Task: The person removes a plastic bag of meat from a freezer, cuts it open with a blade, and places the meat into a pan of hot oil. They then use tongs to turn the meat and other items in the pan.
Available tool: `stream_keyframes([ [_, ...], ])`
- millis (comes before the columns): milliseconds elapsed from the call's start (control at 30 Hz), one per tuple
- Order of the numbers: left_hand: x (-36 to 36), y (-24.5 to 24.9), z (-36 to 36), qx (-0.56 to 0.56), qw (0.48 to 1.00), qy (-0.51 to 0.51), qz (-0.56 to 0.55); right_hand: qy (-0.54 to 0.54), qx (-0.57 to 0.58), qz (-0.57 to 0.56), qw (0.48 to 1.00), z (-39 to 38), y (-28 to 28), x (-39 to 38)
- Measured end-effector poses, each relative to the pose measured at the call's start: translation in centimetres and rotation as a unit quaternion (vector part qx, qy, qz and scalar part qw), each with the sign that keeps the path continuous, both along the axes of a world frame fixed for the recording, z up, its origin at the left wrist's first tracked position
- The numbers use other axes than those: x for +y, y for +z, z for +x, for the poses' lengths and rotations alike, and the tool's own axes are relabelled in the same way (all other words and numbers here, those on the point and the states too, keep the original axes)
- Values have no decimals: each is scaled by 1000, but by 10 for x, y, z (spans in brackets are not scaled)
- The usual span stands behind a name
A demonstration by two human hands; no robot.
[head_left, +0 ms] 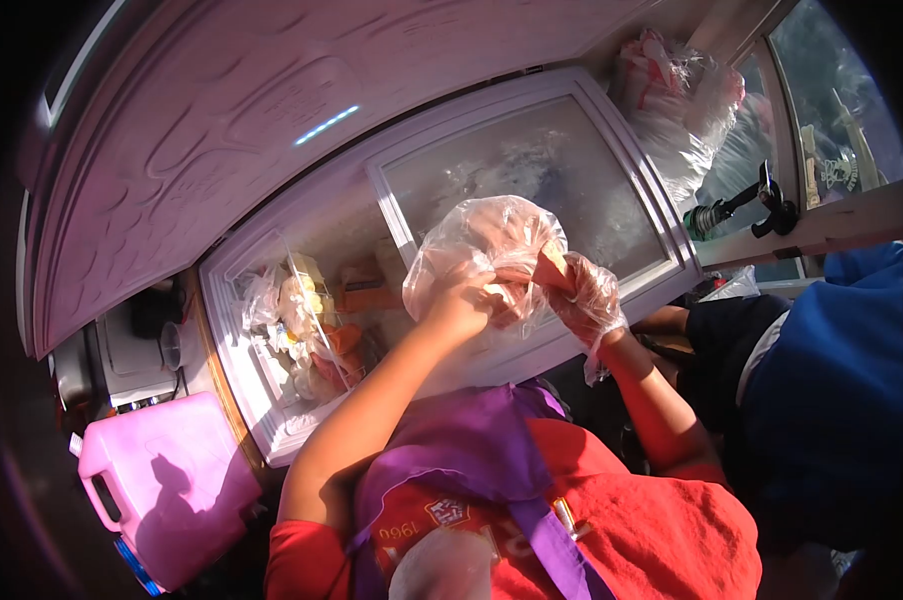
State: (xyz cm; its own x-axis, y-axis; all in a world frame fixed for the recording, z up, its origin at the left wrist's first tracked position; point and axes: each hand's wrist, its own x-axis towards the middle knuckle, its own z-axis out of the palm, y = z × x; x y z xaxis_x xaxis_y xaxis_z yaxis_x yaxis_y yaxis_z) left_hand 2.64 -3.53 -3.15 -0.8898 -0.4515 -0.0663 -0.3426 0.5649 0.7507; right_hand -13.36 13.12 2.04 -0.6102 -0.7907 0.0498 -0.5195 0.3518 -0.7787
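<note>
Above the chest freezer, a clear plastic bag (482,235) bulges with pinkish, meat-like pieces. My bare left hand (464,308) grips the bag's near edge, its fingers curled into the plastic. A thin clear plastic glove covers my right hand (590,303), which pinches a flat reddish-brown piece (553,270) at the bag's right side. That piece looks like sliced meat, though I cannot tell its exact kind.
The chest freezer (272,440) has a frosted glass panel (532,150) and an open left part holding bagged food (307,310). Its raised lid (202,130) leans overhead. A pink jerrycan (167,480) stands left. A person in blue (822,370) is close on the right.
</note>
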Motion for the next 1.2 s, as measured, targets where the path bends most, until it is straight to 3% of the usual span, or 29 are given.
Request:
stream_keyframes([
  [33, 0, 4, 0, 4, 996, 45, 75, -2, 4, 9, 1000, 1, -1, 2],
  [100, -7, 10, -4, 67, 995, 67, 18, -4, 11, 28, 1000, 3, -2, 6],
  [133, -10, 14, -6, 69, 993, 93, 21, -5, -127, -29, 991, 4, -9, 10],
  [200, -18, 1, -11, 131, 981, 134, 55, -6, -387, -141, 911, 6, -28, 16],
  [300, -19, 28, -15, 112, 983, 130, 68, -26, -606, -129, 784, 8, 15, 12],
  [467, -14, 46, -15, -4, 991, 120, 61, 11, -670, -202, 714, 14, 10, 11],
  [533, -11, 42, -14, 29, 993, 110, 33, 14, -680, -239, 693, 16, 15, 10],
  [633, -9, 46, -11, 45, 993, 96, 51, -16, -635, -208, 743, 12, 0, 12],
  [733, -9, 66, -10, 43, 993, 79, 73, 22, -621, -216, 754, 5, 3, 21],
  [800, -10, 68, -11, 40, 992, 77, 89, 68, -559, -229, 794, -2, -32, 25],
  [867, -9, 60, -14, 37, 989, 83, 117, 36, -558, -187, 808, 9, 4, 7],
  [1000, 0, 25, -17, 30, 987, 120, 103, 94, -517, -234, 818, 24, -69, -11],
  [1067, 3, 9, -15, 53, 986, 124, 98, 125, -263, -69, 954, 25, -20, -23],
  [1100, 5, 9, -13, 64, 988, 101, 99, 138, -122, 18, 983, 25, -3, -28],
  [1133, 9, 10, -12, 75, 989, 78, 101, 145, 56, -10, 988, 27, -38, -20],
  [1200, 13, 15, -14, 41, 992, 31, 116, 172, 95, 95, 976, 32, -31, -4],
])
